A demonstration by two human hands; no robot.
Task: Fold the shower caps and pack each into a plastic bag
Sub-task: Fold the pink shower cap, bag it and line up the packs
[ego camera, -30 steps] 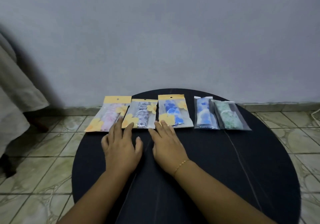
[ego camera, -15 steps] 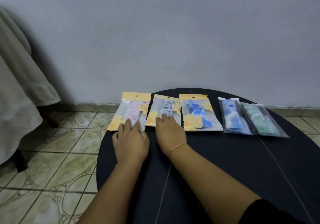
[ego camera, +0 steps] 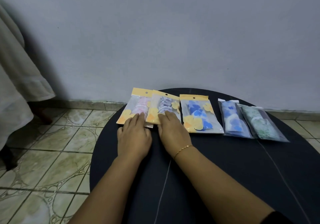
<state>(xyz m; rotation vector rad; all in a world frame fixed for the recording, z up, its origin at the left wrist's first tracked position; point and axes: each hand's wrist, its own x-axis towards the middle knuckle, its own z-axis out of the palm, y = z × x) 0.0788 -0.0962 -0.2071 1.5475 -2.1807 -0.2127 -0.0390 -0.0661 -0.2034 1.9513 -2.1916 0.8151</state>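
Note:
Several packed shower caps lie in a row at the far side of the round dark table (ego camera: 225, 172). From the left: a pink cap in a yellow-topped bag (ego camera: 138, 105), a purple-patterned one (ego camera: 163, 107) overlapping it, a blue one (ego camera: 197, 113), then a blue cap in a clear bag (ego camera: 232, 118) and a green cap in a clear bag (ego camera: 259, 122). My left hand (ego camera: 134, 133) lies flat with its fingertips on the pink bag. My right hand (ego camera: 173, 130), with a gold bracelet, has straight fingers resting on the purple bag.
The table stands close to a grey wall (ego camera: 173, 33). A pale cloth (ego camera: 15, 85) hangs at the left over the tiled floor (ego camera: 48, 154). The near half of the table shows only dark cloth and my forearms.
Both hands slid forward and left onto the two leftmost bags. The purple bag now overlaps the pink one and sits apart from the blue one. The camera turned left.

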